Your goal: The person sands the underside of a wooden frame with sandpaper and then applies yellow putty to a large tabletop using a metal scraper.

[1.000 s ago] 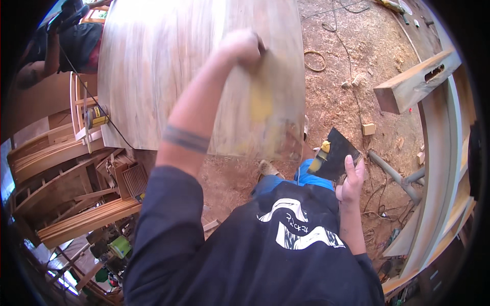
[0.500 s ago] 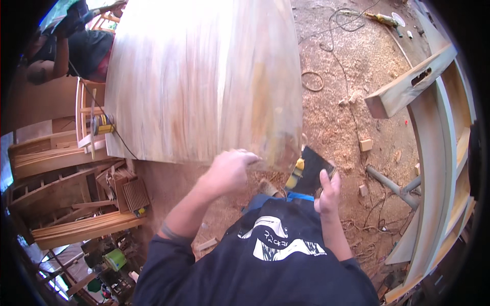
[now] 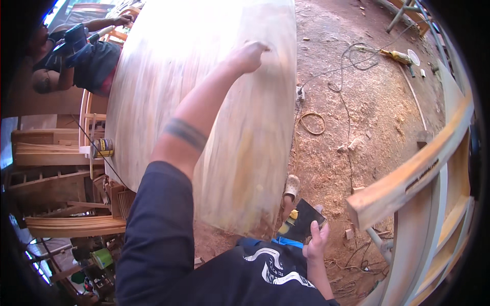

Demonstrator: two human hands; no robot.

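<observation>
A large pale wooden panel with brown and yellowish streaks lies in front of me. My left arm reaches far across it. My left hand is at its surface towards the right edge, fingers closed together; whatever they may hold is too small to make out. Low at the right, past the panel's near corner, my right hand grips a thin black plate, thumb on top. A lump of yellow paste sits on the plate's left part.
Another person with a dark power tool works at the far left. A tin can stands by the panel's left edge. Sawdust covers the floor at right, with a cable and a coiled ring. A wooden frame rises at right.
My left hand has moved from the panel's near edge far forward over its surface. My right hand still holds the plate with the paste. The whole view has shifted.
</observation>
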